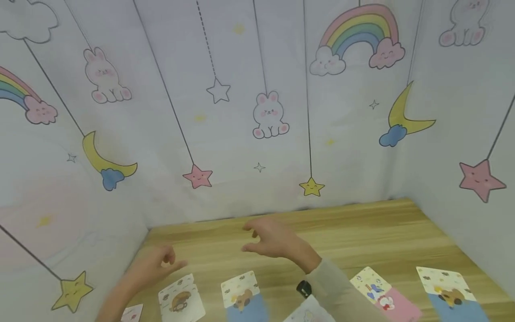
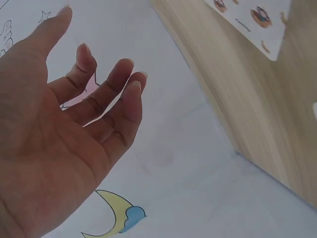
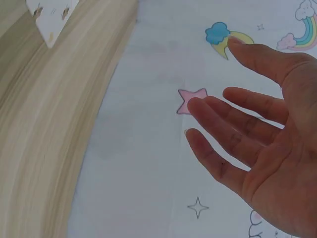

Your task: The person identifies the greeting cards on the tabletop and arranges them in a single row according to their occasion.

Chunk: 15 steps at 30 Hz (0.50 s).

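Cards (image 1: pixel 183 300) on wooden table (image 1: pixel 362 237), patterned backdrop (image 1: pixel 229 138) behind

Illustrated cards (image 1: pixel 182 298) on wood-grain tabletop (image 1: pixel 362 230)

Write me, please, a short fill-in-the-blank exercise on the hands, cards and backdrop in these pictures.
The left hand and right hand both hold ____.
In the head view, the rightmost card has a ____ lower part.
The card just left of it has a ____ lower part.
Each crescent moon on the backdrop is ____.

Missing words: nothing; blue; pink; yellow.
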### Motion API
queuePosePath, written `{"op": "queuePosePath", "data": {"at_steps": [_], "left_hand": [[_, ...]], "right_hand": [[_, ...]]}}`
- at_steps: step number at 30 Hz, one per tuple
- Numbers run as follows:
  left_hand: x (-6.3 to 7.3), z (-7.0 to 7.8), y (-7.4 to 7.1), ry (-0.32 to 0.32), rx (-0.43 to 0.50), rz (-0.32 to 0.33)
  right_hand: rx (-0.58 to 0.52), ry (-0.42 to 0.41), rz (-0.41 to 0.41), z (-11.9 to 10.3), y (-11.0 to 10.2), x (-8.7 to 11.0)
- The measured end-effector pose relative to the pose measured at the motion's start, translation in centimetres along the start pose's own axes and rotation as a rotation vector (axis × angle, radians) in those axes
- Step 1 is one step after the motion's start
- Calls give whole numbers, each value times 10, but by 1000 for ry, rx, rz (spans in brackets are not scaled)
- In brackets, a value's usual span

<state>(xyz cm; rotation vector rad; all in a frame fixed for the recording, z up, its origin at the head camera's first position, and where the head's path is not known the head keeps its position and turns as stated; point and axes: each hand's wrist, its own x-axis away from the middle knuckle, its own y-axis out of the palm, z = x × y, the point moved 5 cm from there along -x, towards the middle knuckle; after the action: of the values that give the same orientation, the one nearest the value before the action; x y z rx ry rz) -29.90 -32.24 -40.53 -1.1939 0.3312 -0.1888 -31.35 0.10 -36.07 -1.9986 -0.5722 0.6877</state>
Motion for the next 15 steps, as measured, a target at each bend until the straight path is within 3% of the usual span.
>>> {"op": "queuePosePath", "data": {"at_steps": [5,7,11,15], "left_hand": [[25,-26,-6,13,-6,10],[33,-35,-9,-24,20,-27],[48,-49,-14,-158,89,-134],[61,-59,-15,-221,58,-204]], "right_hand": [[-7,-47,19,-28,25,-18],[5,-66,15,-38,33,-24],[-1,-108,-7,-57,48,-34],[-62,-120,-62,-75,69,-46]]}}
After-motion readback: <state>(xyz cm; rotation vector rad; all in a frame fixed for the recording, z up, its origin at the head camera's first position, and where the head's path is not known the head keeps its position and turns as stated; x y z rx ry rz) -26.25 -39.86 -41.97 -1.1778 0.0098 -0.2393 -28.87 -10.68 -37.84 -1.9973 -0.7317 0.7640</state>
